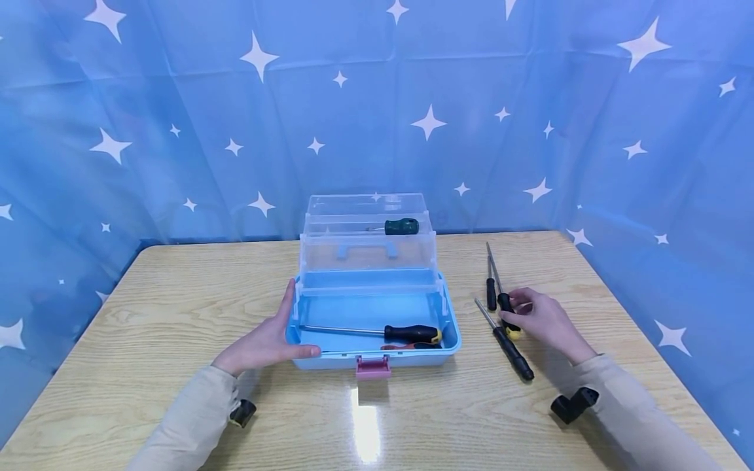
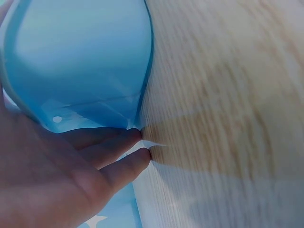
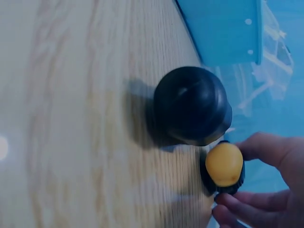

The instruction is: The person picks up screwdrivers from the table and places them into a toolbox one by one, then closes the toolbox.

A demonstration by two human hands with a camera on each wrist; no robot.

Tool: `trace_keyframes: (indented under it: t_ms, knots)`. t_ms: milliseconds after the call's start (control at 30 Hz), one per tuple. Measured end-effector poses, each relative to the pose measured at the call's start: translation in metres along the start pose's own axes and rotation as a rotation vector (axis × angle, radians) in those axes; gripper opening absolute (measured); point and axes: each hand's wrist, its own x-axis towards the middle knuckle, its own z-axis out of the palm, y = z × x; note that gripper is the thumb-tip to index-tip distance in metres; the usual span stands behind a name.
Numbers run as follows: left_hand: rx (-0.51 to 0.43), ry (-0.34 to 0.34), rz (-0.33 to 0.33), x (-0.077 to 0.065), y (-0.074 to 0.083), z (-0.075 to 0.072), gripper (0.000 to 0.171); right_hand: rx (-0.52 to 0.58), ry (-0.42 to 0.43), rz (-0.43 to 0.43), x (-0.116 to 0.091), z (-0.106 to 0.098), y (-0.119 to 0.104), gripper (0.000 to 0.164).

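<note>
A light-blue toolbox [image 1: 309,363] with a pink latch [image 1: 373,368] stands open, its clear trays raised. My left hand [image 1: 268,340] rests at its left front corner, thumb along the front rim and index finger up the left side. In the left wrist view, straight fingers [image 2: 124,166] touch the tabletop beside the blue wall. My right hand [image 1: 544,324] pinches the black handle of a yellow-ended screwdriver [image 1: 505,303] lying on the table. The right wrist view shows thumb and fingers either side of that handle. A longer black-handled screwdriver [image 1: 512,352] lies just left of it.
A small black screwdriver [image 1: 491,293] lies behind those two. Inside the box are a black-and-yellow screwdriver [image 1: 406,334] and a partly hidden red-and-black tool [image 1: 412,346]. One raised tray holds a green-handled screwdriver [image 1: 402,226]. A starry blue curtain [image 1: 377,131] hangs behind the wooden table [image 1: 206,288].
</note>
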Motion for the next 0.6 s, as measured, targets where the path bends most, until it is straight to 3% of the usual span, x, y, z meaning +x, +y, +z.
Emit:
trace_keyframes:
  t_ms: [600]
  knots:
    - [0.005, 0.001, -0.001, -0.0017, 0.001, -0.0003, 0.126, 0.01, 0.031, 0.07, -0.0008, -0.0005, 0.0068, 0.051]
